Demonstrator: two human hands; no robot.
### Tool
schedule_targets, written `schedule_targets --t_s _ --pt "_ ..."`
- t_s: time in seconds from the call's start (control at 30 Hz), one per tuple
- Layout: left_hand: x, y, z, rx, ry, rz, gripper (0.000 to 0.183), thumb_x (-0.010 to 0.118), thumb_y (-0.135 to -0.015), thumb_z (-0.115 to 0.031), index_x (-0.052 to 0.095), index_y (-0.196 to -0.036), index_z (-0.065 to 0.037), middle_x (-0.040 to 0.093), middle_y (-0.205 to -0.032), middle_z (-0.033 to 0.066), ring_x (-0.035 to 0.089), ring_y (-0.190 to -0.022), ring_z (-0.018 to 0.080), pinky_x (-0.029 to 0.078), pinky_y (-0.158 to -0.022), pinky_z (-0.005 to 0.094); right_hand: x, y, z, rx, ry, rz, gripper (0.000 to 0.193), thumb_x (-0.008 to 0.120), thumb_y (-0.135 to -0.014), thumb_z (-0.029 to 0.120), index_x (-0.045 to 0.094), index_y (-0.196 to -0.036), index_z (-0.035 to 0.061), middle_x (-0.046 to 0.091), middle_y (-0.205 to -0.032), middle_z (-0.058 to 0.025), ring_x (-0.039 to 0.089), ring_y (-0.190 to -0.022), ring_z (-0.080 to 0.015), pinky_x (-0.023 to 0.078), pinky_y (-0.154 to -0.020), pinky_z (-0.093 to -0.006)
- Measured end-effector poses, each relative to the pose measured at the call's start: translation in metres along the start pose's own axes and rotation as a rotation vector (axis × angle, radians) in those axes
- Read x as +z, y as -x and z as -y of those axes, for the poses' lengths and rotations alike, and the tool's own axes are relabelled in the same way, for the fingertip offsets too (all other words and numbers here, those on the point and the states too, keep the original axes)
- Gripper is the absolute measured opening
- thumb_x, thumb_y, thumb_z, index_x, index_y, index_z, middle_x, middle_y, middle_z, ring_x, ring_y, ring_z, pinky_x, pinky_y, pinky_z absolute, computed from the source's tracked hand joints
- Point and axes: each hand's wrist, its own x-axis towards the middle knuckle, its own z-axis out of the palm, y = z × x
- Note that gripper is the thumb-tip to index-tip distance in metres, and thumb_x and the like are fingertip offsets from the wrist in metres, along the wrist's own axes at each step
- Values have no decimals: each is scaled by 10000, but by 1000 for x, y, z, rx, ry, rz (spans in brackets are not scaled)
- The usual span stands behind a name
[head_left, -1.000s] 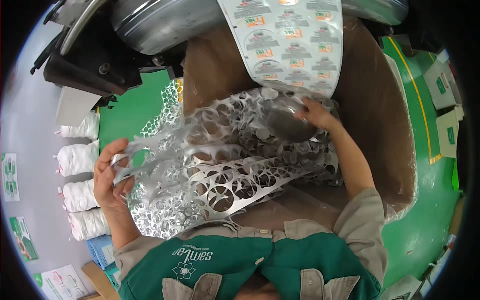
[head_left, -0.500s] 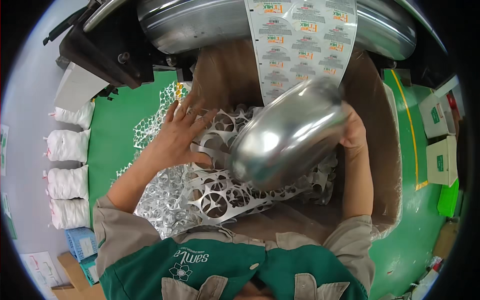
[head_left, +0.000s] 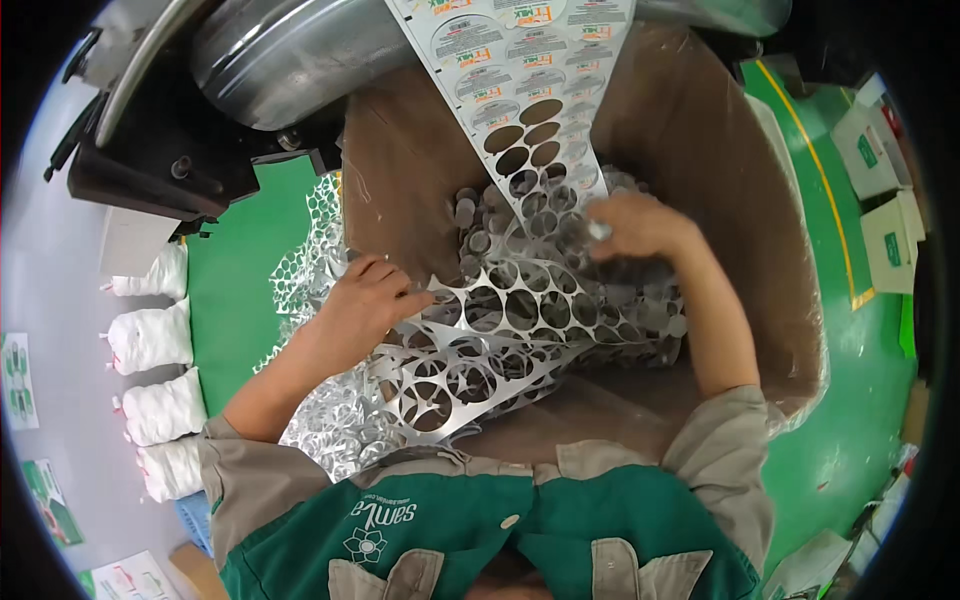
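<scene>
A silver foil strip punched full of round holes lies heaped in a large brown cardboard box. My left hand rests flat on the strip's left edge and presses it down. Deeper in the box, my right hand grips the foil strip where it hangs down. Above it the printed foil web with round lid prints runs down from a metal machine drum.
More punched foil scrap spills over the box's left side onto the green floor. Several white filled sacks line the left. Small cartons stand at the right, past a yellow floor line.
The shiny curved sheet that my right hand lifted half a second ago is down. Both hands have moved deeper into the box onto the punched strip.
</scene>
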Motion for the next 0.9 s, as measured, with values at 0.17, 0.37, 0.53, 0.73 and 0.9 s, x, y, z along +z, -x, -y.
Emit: schedule_targets --t_s 0.17,0.37,0.53,0.73,0.9 --pt "-28 14 -32 -1 22 -245 346 567 -631 -47 626 -965 -117 562 -838 26 530 -857 200 394 -823 368 -38 2 36 -424 -1594 -244 335 576 -855 290 537 -1102 67 612 -1017 -51 585 -939 -140 485 -785 -300" --pt "-51 26 -43 29 -22 -121 354 551 -674 -72 601 -1023 -95 579 -835 14 548 -769 173 378 -777 318 104 -59 -31 37 -342 -232 491 612 -789 422 516 -1001 -10 599 -942 -191 575 -905 -327 436 -792 -419" --pt "-46 27 -27 -118 393 94 491 571 -633 26 557 -1116 -63 596 -820 77 560 -715 228 406 -678 328 88 -49 -26 84 -157 -173 445 677 -741 302 528 -994 -32 586 -972 -217 564 -927 -369 444 -760 -435" --pt "-56 35 19 -449 1406 -104 635 590 -611 21 443 -1229 12 596 -845 52 569 -712 134 449 -734 237 -39 12 41 -253 -699 -278 445 635 -790 267 502 -1109 -15 599 -992 -147 587 -947 -260 466 -787 -364" --pt "-48 25 11 -862 1614 -726 565 541 -690 6 424 -1242 27 594 -892 63 575 -755 120 461 -746 220 -44 17 25 -802 -2007 -160 434 405 -939 323 429 -1234 6 553 -1133 -131 569 -1017 -233 502 -845 -382"
